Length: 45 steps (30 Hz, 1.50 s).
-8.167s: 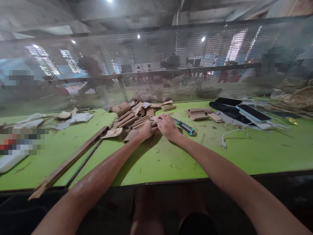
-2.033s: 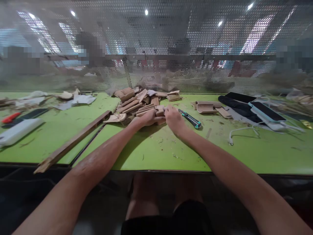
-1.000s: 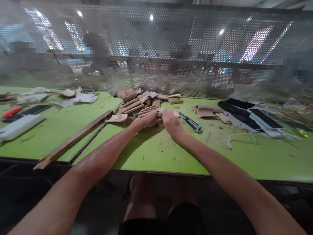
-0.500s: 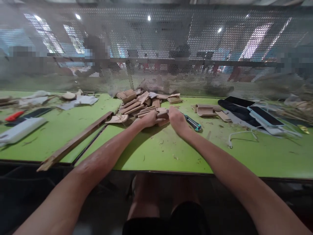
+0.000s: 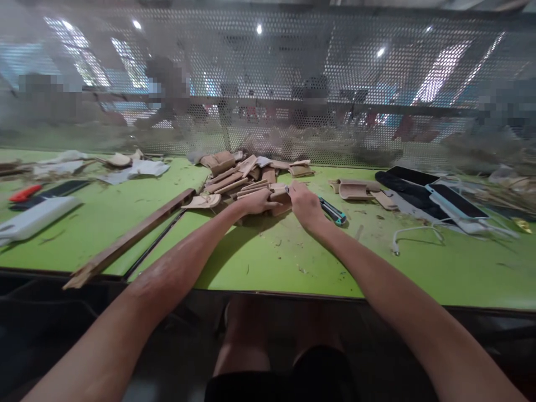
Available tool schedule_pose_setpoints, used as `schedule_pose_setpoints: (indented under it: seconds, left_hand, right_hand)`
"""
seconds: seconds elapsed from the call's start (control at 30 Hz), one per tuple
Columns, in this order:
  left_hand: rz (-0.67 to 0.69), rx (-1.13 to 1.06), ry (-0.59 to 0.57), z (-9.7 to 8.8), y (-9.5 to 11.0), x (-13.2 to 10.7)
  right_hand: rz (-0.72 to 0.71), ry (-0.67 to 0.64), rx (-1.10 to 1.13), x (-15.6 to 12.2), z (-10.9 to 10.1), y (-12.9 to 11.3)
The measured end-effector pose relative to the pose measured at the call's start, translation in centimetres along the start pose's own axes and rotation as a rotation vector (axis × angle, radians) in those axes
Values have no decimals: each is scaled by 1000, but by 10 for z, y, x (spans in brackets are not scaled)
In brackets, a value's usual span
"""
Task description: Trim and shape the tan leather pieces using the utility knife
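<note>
My left hand (image 5: 256,201) is closed on a curved brown piece of bamboo or bark (image 5: 280,193), held low over the table. Against the right end of that piece, my right hand (image 5: 305,202) has its fingers bent together; a small dark glint shows at its fingertips, too small to name. Just right of my right hand lies a teal and black utility knife (image 5: 333,212). A heap of similar brown strips and curved pieces (image 5: 228,177) sits directly behind my hands. One pale flat piece (image 5: 201,201) rests left of my left wrist.
A long splintered wooden bar (image 5: 129,239) slants over the front edge at left. Farther left are a white board (image 5: 39,216) and a red-handled tool (image 5: 25,193). At right lie curved pieces (image 5: 352,190), phones (image 5: 456,201) and a white cable (image 5: 412,228). A perforated screen (image 5: 268,134) stands behind.
My hands stay at the same piece with only a slight shift of the right fingers. The whole view has moved a little; the things on the table lie as before.
</note>
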State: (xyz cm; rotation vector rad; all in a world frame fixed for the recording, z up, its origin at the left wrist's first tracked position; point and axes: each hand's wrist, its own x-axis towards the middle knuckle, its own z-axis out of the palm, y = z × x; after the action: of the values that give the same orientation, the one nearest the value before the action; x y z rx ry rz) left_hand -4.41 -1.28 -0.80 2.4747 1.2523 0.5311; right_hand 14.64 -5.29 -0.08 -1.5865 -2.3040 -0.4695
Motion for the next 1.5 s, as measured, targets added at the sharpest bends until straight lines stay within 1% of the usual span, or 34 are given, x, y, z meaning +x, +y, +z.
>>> schedule_pose_setpoints:
  seconds: [0.1, 0.2, 0.27, 0.3, 0.37, 0.43, 0.5, 0.57, 0.6, 0.67, 0.73, 0.8, 0.87, 0.9, 0.93, 1.03, 1.07, 1.1, 1.17, 1.2, 1.23, 1.33, 1.37, 1.4, 1.5]
  left_hand:
    - [-16, -1, -16, 0, 0, 0]
    - [24, -28, -12, 3, 1, 1]
    - [-4, -13, -6, 3, 3, 1]
    - [-35, 7, 2, 3, 4, 1]
    - [-72, 36, 16, 1, 6, 0]
    - [-32, 12, 3, 0, 8, -1]
    - [21, -38, -26, 0, 10, -2]
    - [17, -51, -20, -1, 11, -2]
    - [-7, -34, -10, 0, 11, -2]
    - [-60, 26, 7, 0, 11, -2]
    - [-75, 68, 6, 1, 11, 0]
    - [-29, 42, -5, 2, 10, 0]
    - [25, -14, -24, 3, 9, 0]
    - [35, -28, -28, 3, 8, 0]
    - [31, -23, -21, 3, 8, 0]
    - [-10, 54, 9, 3, 4, 1]
    - [0, 63, 13, 4, 3, 2]
    - [28, 56, 14, 5, 3, 2]
    - [92, 20, 21, 6, 2, 2]
    - [100, 10, 26, 6, 1, 1]
    - [86, 13, 33, 6, 1, 1]
    - [-19, 68, 41, 5, 2, 0]
    - [-31, 79, 34, 5, 2, 0]
    - [-24, 76, 25, 5, 2, 1]
    - [0, 41, 1, 7, -1, 2]
  right_hand:
    - [-33, 2, 6, -2, 0, -10]
    - [-173, 9, 17, -4, 1, -15]
    - [-228, 14, 3, -3, 2, -12]
    - [-200, 17, -15, -2, 3, -10]
    - [-88, 14, -46, -2, 3, -9]
    - [-47, 17, -51, -3, 2, -11]
    - [-144, 15, -31, -5, 2, -13]
    - [-234, 11, -10, -4, 3, -12]
    - [-195, 7, -13, -3, 3, -9]
    - [-38, 7, -47, 0, 4, -3]
    - [21, 26, -67, 1, 4, -1]
    - [-39, 29, -49, 0, 3, -5]
    - [-168, 39, -23, -2, 1, -11]
    - [-207, 36, -20, -3, 0, -13]
    - [-201, 32, -22, -3, -1, -14]
    - [-70, 18, -50, -3, -4, -14]
    - [-48, 13, -54, -4, -4, -15]
    - [-62, 1, -49, -4, -5, -16]
    - [-172, 4, -24, -4, -6, -18]
    - [-214, 8, -19, -4, -6, -18]
    - [-214, 5, -17, -4, -6, -18]
    - [-46, -14, -43, -2, -8, -14]
    - [-23, -17, -46, -1, -8, -14]
    - [-24, -10, -45, -2, -8, -15]
    - [-181, 0, -23, -3, -8, -18]
